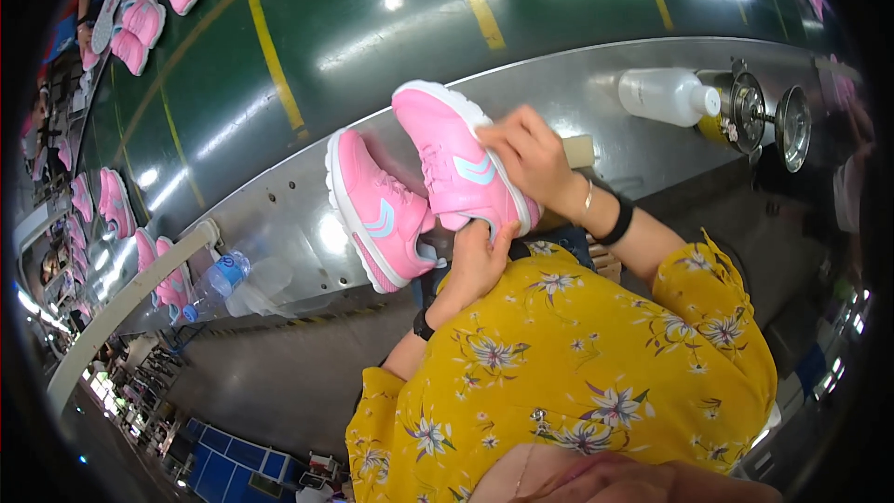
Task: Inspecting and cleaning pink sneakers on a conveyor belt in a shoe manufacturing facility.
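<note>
A pink sneaker (456, 154) with a white sole and light-blue chevrons is tilted over the metal ledge in front of me. My left hand (480, 261) grips it at the heel, its fingers partly inside the opening. My right hand (533, 154) is closed in a pinch against the white sole edge near the forefoot. Whether anything sits between those fingertips is hidden. The matching pink sneaker (372, 210) rests just left of the held one, untouched. Beside my right hand lies a small beige block (579, 151).
To the right on the ledge lie a white plastic bottle (659, 96) and a metal pot (745, 112) with a round disc. Beyond runs a green conveyor belt (372, 19) with yellow stripes. At left are a water bottle (223, 277), a curved rail (140, 303) and more pink shoes (138, 33).
</note>
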Available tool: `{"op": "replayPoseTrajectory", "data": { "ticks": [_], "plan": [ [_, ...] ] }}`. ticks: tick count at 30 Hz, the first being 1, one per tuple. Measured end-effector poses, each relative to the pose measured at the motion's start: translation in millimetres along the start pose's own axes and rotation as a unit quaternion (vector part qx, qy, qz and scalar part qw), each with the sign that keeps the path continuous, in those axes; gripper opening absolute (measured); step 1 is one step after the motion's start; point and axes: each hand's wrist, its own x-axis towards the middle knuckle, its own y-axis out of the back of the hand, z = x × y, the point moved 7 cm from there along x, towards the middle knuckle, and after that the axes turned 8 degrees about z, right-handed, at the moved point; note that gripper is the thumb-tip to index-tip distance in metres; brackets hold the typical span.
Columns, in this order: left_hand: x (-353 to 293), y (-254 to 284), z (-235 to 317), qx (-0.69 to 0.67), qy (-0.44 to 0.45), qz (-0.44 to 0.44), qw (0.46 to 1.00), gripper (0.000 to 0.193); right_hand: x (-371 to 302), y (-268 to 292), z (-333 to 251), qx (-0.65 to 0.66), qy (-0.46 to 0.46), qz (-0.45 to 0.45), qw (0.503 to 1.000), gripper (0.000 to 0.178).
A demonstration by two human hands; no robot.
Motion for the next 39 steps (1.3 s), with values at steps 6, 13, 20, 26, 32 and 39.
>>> {"op": "replayPoseTrajectory", "data": {
  "ticks": [6,13,20,26,32,39],
  "plan": [
    [0,-1,-6,0.018,0.011,0.023,0.999,0.046,49,-41,3,0.025,0.017,0.033,0.999,0.009],
    [-2,-8,-14,-0.04,0.04,0.006,0.998,0.043,-2,-2,1,0.005,-0.031,-0.016,0.999,0.013],
    [4,0,2,-0.021,-0.043,0.035,0.998,0.045,55,-47,1,0.015,0.004,-0.003,1.0,0.012],
    [0,-1,-7,-0.061,0.001,0.028,0.998,0.045,-3,0,-9,-0.011,-0.01,-0.013,1.0,0.013],
    [3,-1,-2,-0.014,-0.052,0.044,0.998,0.044,40,-26,-6,0.005,0.034,0.028,0.999,0.011],
    [1,1,-7,-0.008,-0.002,0.027,1.0,0.045,22,-12,-8,0.008,0.006,0.003,1.0,0.01]
  ]
}}
